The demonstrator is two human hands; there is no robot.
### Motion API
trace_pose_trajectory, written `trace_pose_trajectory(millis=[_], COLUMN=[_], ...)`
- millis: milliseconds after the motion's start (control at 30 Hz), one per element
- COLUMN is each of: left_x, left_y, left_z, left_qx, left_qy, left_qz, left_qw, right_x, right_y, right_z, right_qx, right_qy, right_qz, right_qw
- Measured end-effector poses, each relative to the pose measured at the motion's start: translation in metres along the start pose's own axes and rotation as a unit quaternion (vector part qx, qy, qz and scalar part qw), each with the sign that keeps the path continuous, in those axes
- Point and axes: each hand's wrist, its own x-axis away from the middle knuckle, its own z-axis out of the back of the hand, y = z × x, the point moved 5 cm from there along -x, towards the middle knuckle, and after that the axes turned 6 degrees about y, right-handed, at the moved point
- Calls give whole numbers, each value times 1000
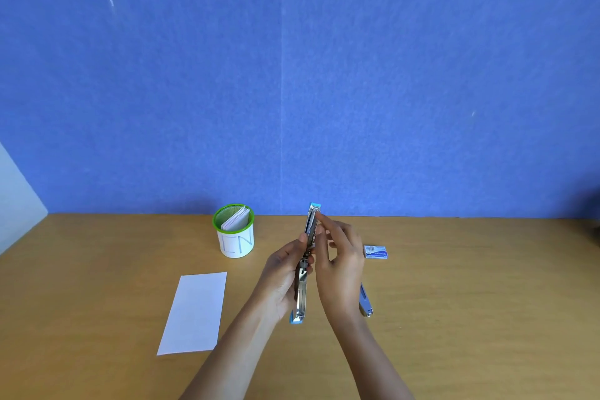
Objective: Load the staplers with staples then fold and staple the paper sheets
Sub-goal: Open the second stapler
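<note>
While we look down at the wooden table (97, 286), both our hands meet above its middle.
paper sheet (194, 312): white, flat on the table, left of our left forearm.
mesh cup (235, 237): green-rimmed, behind the sheet, with folded papers (235, 221) standing in it.
left hand (282, 279): grips the stapler at its middle.
stapler (302, 294): swung fully open, nearly upright, off the table, blue-tipped at both ends.
right hand (341, 263): thumb and fingertips pinch the stapler's upper arm.
second stapler (366, 302): on the table, partly hidden behind our right wrist.
staple box (376, 252): small, flat on the table, just right of our right hand.
</note>
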Motion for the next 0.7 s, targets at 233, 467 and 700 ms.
trace_pose_trajectory(millis=[233,467,700], left_x=[-3,-2,-3], left_y=[5,1,2], left_z=[3,0,3], left_qx=[-8,-12,-33], left_qy=[10,-2,2], left_qz=[-47,-28,-36], left_qw=[999,1000,999], right_x=[-4,-1,-3], right_y=[-1,-4,-4], right_z=[0,-2,-3], right_qx=[63,23,53], right_qy=[-8,-1,-14], right_qz=[20,-3,5], right_qw=[998,1000,998])
